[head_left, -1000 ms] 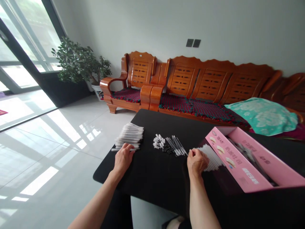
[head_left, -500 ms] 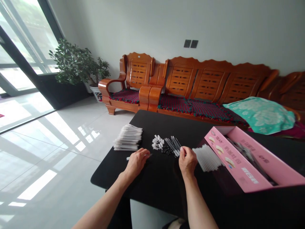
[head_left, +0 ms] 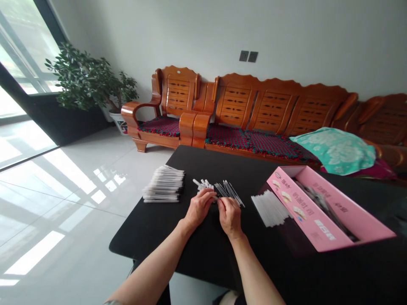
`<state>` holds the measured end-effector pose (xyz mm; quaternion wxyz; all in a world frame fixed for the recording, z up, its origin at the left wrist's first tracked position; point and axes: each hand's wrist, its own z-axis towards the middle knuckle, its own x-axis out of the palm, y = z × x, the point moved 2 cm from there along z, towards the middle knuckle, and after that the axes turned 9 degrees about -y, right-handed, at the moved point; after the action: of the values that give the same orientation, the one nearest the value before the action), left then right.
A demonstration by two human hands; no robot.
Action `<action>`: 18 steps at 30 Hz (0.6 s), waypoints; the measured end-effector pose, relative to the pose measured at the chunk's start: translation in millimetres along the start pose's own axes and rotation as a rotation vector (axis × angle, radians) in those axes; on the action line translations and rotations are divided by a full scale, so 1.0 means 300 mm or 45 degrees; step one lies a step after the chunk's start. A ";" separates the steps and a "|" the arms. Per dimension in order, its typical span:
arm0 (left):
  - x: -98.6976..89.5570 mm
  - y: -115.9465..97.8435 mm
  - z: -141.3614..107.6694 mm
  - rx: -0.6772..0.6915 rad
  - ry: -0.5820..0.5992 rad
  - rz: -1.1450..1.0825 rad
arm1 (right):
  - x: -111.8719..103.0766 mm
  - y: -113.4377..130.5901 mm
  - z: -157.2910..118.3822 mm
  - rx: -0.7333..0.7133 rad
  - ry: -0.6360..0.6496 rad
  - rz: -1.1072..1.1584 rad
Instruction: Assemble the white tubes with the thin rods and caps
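My left hand (head_left: 200, 206) and my right hand (head_left: 229, 215) meet over the black table, fingertips almost touching. A thin, pale pen-like tube runs from my left fingers toward my right ones, its far end hidden. What my right fingers pinch is too small to make out. Just beyond them lie small white caps (head_left: 204, 184) and a fan of thin refills (head_left: 229, 191). Left of my hands is a stack of white pens with dark ends (head_left: 164, 184). White tubes (head_left: 271, 208) lie in a row to the right.
An open pink box (head_left: 305, 212) with dark contents stands on the right of the black table (head_left: 193, 159). Behind are a wooden sofa (head_left: 238, 101), a turquoise cloth (head_left: 337, 150) and a potted plant (head_left: 85, 80) by the window.
My left hand has moved right and my right hand slightly left, so they now meet in the middle. My right hand has left the refills. The view has shifted slightly.
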<state>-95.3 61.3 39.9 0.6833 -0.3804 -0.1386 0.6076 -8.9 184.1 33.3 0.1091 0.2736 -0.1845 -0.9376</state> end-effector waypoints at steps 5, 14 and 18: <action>-0.007 0.053 -0.008 -0.609 -0.207 -0.256 | -0.013 0.004 0.005 0.000 -0.207 0.015; 0.019 0.127 0.012 -1.062 -0.178 -1.055 | 0.018 0.021 -0.006 -0.114 0.025 -0.061; 0.017 0.121 0.010 -1.032 -0.185 -1.036 | 0.019 0.019 -0.006 -0.109 0.083 -0.094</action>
<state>-122.4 66.0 15.5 0.6505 -0.4850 -0.5419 0.2189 -12.0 176.6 31.5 0.0919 0.3058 -0.1303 -0.9386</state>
